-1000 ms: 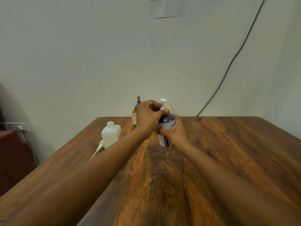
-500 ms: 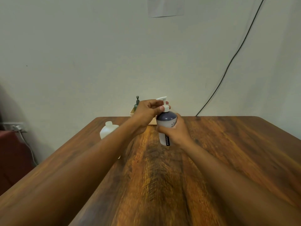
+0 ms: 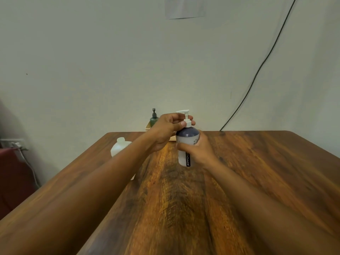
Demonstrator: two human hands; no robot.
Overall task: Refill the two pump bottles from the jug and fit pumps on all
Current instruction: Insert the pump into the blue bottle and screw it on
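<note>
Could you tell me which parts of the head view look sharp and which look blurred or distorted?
Head view: the bottle and both hands are fairly sharp; the near table grain and forearms smear with blur; the wide lens bows the table edges; the jug is soft and pale.

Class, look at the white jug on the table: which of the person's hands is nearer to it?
Left. The left hand grips the pump collar just right of the jug; the right hand holds the bottle body, farther right.
</note>
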